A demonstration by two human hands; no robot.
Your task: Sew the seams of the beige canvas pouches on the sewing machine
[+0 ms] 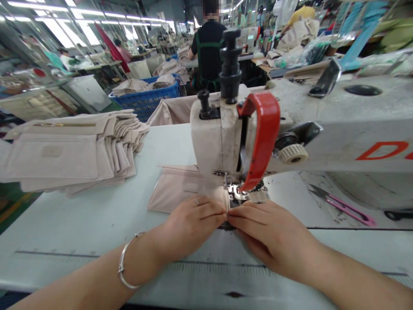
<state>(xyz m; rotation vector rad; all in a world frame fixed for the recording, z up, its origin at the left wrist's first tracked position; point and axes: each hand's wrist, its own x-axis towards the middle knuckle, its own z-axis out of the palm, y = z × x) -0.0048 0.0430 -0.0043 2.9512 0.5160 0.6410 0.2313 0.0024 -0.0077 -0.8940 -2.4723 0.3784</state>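
A beige fabric panel (174, 189) with a small rectangular patch lies on the sewing machine table, its right edge at the presser foot (237, 193). My left hand (196, 219) rests over its front right part, fingers together and fingertips pinching the near corner. From the other side my right hand (267, 232) meets it, thumb tucked under and fingertips closed on the same corner, just in front of the foot. The fingers hide that corner. Above them stands the sewing machine head (216, 142) with a red curved guard (263, 137).
A stack of similar beige panels (64, 155) sits on the left of the table (97, 228). Pink-handled thread snips (345, 206) lie under the machine arm. Behind the table are a blue basket (151, 97) of fabric and a person in dark clothes (209, 51).
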